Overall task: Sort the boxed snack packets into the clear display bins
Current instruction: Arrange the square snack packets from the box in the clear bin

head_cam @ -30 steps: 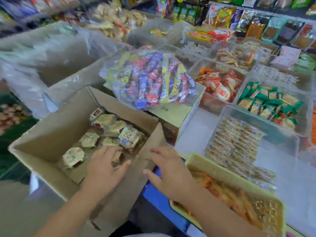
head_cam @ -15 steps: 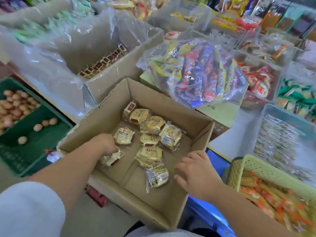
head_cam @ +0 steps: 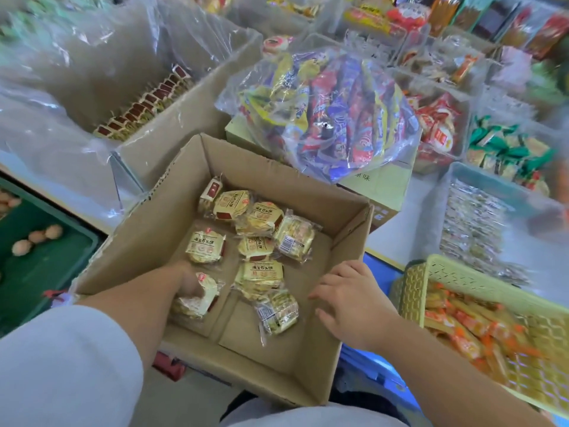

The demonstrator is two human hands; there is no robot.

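An open cardboard box (head_cam: pixel 160 223) sits in front of me with several yellow snack packets (head_cam: pixel 258 274) loose on its bottom. My left hand (head_cam: pixel 187 283) reaches down inside the box and its fingers curl round one yellow packet (head_cam: pixel 200 298) at the near left. My right hand (head_cam: pixel 351 298) hovers over the box's right wall, fingers spread and relaxed, holding nothing. Clear display bins (head_cam: pixel 462 229) with other snacks stand to the right and behind.
A clear bag of colourful snack sticks (head_cam: pixel 332 118) lies on a yellow carton behind the box. A plastic-lined carton (head_cam: pixel 172 124) stands at the back left, a green crate (head_cam: pixel 46 266) at the left, a yellow basket (head_cam: pixel 455 275) of orange packets at the right.
The view has swung left and down onto the box. My left hand went deeper into the box and closed round a packet. My right hand stayed near the box's right wall.
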